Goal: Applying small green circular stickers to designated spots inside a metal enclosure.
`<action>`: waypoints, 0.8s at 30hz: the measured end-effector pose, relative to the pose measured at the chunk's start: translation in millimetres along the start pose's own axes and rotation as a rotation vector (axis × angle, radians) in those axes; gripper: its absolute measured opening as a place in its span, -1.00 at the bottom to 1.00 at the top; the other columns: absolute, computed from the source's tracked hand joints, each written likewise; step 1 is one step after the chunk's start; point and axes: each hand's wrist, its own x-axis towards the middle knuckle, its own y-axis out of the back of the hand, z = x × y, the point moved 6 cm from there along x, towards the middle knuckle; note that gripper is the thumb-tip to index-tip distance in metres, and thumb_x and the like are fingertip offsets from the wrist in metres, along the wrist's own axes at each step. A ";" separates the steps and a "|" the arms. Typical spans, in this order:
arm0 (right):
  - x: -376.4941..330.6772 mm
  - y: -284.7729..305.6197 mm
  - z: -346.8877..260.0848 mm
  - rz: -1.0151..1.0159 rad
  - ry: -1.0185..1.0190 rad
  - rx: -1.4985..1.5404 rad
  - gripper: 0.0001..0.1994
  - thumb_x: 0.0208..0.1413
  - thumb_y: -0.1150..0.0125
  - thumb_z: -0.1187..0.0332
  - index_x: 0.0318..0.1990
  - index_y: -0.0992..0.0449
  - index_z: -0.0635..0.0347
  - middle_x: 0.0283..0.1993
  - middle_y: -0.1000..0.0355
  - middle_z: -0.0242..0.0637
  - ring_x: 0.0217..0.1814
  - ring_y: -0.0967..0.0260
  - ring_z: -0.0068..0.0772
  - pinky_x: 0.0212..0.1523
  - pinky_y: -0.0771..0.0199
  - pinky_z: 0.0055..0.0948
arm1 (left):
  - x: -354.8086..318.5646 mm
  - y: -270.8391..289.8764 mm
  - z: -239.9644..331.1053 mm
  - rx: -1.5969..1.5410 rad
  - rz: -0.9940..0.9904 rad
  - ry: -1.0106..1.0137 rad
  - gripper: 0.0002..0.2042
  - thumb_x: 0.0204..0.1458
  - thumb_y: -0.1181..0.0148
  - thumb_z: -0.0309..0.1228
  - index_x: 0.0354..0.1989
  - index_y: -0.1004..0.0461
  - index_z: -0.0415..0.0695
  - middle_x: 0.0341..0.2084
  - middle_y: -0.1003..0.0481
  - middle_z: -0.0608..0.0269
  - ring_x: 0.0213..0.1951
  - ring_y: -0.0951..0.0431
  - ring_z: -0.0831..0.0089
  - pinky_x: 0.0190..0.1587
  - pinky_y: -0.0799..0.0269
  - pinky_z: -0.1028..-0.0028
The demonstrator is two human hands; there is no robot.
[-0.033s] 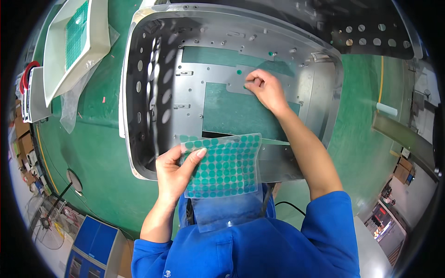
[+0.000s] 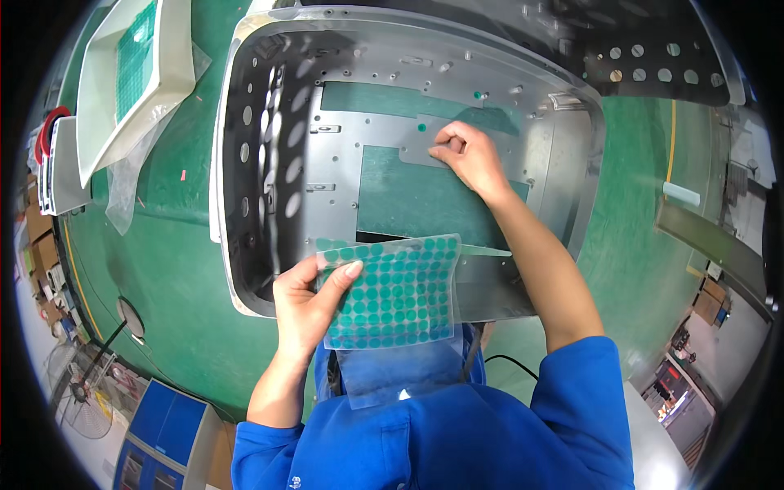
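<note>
My left hand [image 2: 309, 306] pinches the upper left edge of a clear sheet of green round stickers [image 2: 396, 294], thumb on top. The sheet hangs in front of my body, over the near rim of a grey metal housing [image 2: 594, 175]. Inside the housing, my right hand [image 2: 469, 159] has its fingers curled, thumb and forefinger together at the perforated inner panel [image 2: 343, 143]. Anything between those fingertips is hidden. One green dot [image 2: 421, 127] sits on the panel just left of the hand; another green dot [image 2: 478, 95] lies farther back.
At the far left stands a white tray [image 2: 175, 73] with green sheets in it, beside crumpled clear plastic [image 2: 131, 184]. A dark perforated metal part [image 2: 653, 49] is at the back right. A blue cabinet [image 2: 167, 420] and a fan [image 2: 82, 396] stand at the lower left.
A green dot that showed at my right fingertips no longer shows. The right hand has shifted very slightly; the left hand and sheet are nearly still.
</note>
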 end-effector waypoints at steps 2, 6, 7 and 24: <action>0.9 9.3 -9.5 -0.018 -0.129 -0.214 -0.87 -0.21 -0.21 0.43 -0.44 -0.43 0.16 -0.64 -0.21 -0.49 -0.58 -0.10 -0.67 -0.49 -0.19 -0.62 | -1.9 3.4 2.2 -0.021 0.035 -0.015 -0.89 -0.14 -0.21 -0.53 -0.40 -0.50 -0.24 -0.59 -0.44 0.44 -0.55 -0.31 0.77 -0.51 -0.20 0.74; 14.3 27.2 -11.7 0.036 0.008 0.244 -0.88 -0.10 -0.15 0.43 -0.35 -0.44 0.18 -0.42 -0.37 -0.37 -0.40 -0.31 -0.54 -0.40 -0.32 -0.52 | -9.6 22.9 18.0 -0.019 0.141 -0.131 -0.90 -0.17 -0.23 -0.54 -0.45 -0.48 -0.25 -0.57 -0.46 0.38 -0.52 -0.36 0.72 -0.46 -0.26 0.70; -1.4 26.5 -50.8 -0.122 -0.002 0.439 -0.83 -0.08 -0.15 0.43 -0.29 -0.43 0.24 -0.35 -0.40 -0.35 -0.30 -0.32 -0.57 -0.37 -0.34 -0.56 | -15.3 31.5 17.8 -0.004 0.189 -0.182 -0.90 -0.18 -0.24 -0.54 -0.46 -0.48 -0.25 -0.57 -0.46 0.37 -0.52 -0.37 0.70 -0.46 -0.27 0.69; -145.7 -16.6 -180.0 -0.541 0.577 0.423 -0.88 -0.18 -0.17 0.61 -0.40 -0.47 0.28 -0.43 -0.44 -0.26 -0.39 -0.38 -0.46 -0.39 -0.36 -0.58 | -110.3 75.9 2.6 0.160 0.389 -0.453 -0.91 -0.31 -0.25 -0.62 -0.58 -0.47 -0.27 -0.65 -0.44 0.30 -0.58 -0.38 0.64 -0.50 -0.23 0.65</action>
